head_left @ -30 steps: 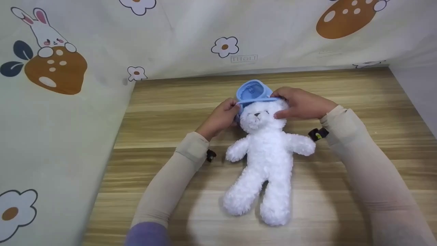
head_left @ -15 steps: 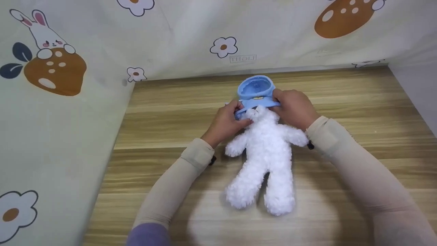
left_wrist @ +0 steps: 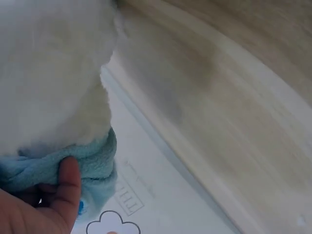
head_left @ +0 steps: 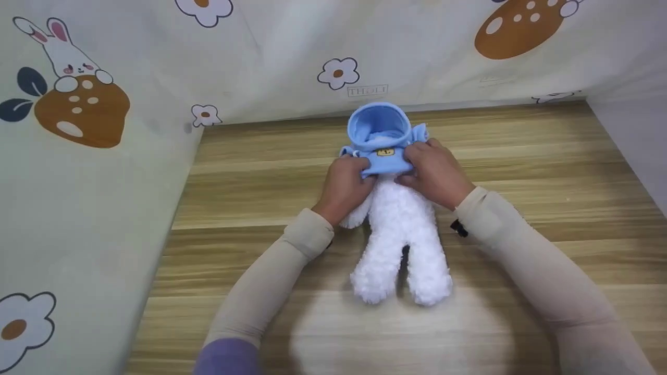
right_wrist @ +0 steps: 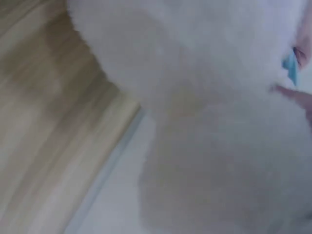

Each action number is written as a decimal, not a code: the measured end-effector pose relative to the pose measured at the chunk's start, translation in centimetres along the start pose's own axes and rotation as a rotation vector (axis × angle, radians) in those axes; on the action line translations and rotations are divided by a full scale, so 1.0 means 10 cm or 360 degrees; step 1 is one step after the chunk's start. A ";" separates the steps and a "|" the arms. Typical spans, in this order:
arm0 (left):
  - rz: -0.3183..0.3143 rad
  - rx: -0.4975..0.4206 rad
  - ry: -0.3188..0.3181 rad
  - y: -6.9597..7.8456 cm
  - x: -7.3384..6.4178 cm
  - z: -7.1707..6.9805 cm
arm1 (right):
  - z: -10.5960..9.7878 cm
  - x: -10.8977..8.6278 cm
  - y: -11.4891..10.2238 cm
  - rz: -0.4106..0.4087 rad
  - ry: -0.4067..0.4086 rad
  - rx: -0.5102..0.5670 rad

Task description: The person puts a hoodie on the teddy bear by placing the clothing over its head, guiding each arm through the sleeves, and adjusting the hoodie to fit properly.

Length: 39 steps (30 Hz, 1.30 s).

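Observation:
A white plush bear (head_left: 404, 213) lies on its back, legs toward me, its head covered by a small light-blue hoodie (head_left: 388, 162). The garment's round opening (head_left: 379, 122) faces up, with a bit of white fur showing inside. My left hand (head_left: 345, 185) pinches the left side of the hem, thumb over the blue cloth in the left wrist view. My right hand (head_left: 436, 172) grips the hem's right side. One bear arm shows beside my left hand; the other is hidden under my right hand. White fur fills most of the right wrist view.
The bear lies on a wood-grain tabletop (head_left: 250, 208). A pale printed cloth (head_left: 281, 57) with flowers and a rabbit rises behind the table and along its left. Another pale wall (head_left: 630, 135) stands at the right edge.
Both hands have pulled the blue hoodie down over the bear's head, so its face is now covered. The right hand moved down and inward, and the bear's legs shifted away from me.

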State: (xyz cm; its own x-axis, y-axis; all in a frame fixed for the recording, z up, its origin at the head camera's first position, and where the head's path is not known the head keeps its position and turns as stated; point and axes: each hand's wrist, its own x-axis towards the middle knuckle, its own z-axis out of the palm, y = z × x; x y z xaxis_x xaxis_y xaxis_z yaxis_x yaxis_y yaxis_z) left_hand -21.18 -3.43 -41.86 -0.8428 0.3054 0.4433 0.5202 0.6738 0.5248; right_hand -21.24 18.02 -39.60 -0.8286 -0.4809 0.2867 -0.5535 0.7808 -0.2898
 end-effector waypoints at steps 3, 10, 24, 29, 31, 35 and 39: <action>0.0017 0.0027 0.0018 -0.04 -0.02 0.04 | 0.11 0.01 0.01 -0.0065 0.0126 -0.0086; 0.0131 0.0031 -0.0321 -0.07 -0.08 0.00 | 0.25 -0.05 0.10 0.0023 0.0219 -0.0158; 0.0070 0.0145 -0.0625 0.02 -0.21 0.01 | 0.20 -0.26 0.28 -0.0060 -0.0101 0.0289; 0.0106 0.0180 -0.0607 0.02 -0.23 0.03 | 0.25 -0.26 0.28 -0.0152 -0.0114 0.0389; 0.0121 0.0180 -0.0572 0.02 -0.24 0.05 | 0.27 -0.25 0.27 -0.0202 -0.0080 0.0392; 0.0095 0.0143 -0.0536 0.01 -0.26 0.07 | 0.31 -0.26 0.25 -0.0229 -0.0041 0.0343; 0.0006 0.0109 -0.0586 0.01 -0.27 0.07 | 0.32 -0.27 0.25 -0.0134 -0.0095 0.0285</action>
State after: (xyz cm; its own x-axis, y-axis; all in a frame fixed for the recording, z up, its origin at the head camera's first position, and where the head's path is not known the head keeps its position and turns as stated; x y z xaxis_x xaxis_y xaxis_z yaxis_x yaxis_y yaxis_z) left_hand -18.91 -3.74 -43.51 -0.8407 0.5209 0.1477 0.5234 0.7120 0.4681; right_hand -20.65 20.07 -44.01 -0.7791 -0.5687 0.2637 -0.6230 0.6558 -0.4264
